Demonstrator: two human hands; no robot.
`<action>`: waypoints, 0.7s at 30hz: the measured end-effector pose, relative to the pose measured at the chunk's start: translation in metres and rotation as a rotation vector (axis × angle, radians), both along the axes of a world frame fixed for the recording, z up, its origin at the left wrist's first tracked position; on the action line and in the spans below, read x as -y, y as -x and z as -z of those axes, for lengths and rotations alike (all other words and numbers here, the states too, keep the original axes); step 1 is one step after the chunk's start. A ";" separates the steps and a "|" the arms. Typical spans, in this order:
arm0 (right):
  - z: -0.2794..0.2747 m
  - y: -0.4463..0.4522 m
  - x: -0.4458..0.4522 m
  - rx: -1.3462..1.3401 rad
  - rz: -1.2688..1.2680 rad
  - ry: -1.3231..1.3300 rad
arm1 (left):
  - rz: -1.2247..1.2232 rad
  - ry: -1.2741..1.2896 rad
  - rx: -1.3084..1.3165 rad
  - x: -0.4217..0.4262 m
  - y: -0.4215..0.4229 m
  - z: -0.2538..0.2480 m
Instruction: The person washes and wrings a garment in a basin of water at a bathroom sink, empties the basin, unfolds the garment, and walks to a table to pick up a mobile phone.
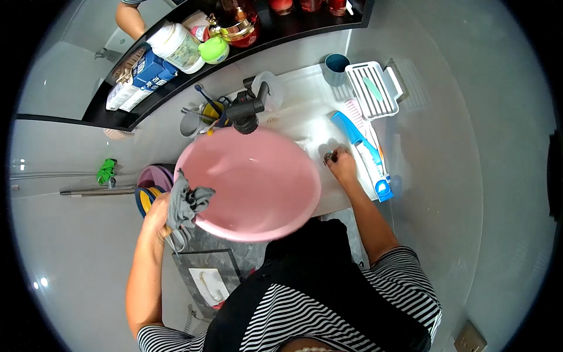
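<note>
A large pink basin (258,182) sits over the white sink counter, under a black faucet (246,111). My left hand (157,217) is at the basin's left edge, closed on a crumpled grey cloth (186,202) that hangs over the rim. Whether these fingers also grip the rim is hidden. To the right of the basin, my right hand (343,165) is low over the white counter (319,138). Its fingers are bent together around a small dark, shiny thing that I cannot make out.
A blue-and-white toothpaste box (369,158) lies right of my right hand. Behind it are a soap rack (373,91) and a blue cup (336,69). A black shelf (293,29) with bottles runs overhead. Stacked basins (153,182) stand at left.
</note>
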State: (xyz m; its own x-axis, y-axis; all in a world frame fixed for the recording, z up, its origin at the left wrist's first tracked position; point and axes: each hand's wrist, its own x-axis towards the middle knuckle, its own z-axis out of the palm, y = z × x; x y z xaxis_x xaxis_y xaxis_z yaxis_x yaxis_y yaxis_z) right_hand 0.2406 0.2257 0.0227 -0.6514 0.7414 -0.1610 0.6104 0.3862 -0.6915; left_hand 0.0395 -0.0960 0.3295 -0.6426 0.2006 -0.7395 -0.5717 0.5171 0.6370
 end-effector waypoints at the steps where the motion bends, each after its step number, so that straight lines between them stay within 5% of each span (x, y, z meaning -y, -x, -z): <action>1: 0.001 0.001 0.000 0.002 0.001 0.002 | -0.007 -0.006 0.008 -0.001 -0.002 -0.008; 21: 0.007 0.025 0.030 -0.171 -0.084 -0.019 | -0.174 0.278 -0.328 0.123 -0.021 -0.064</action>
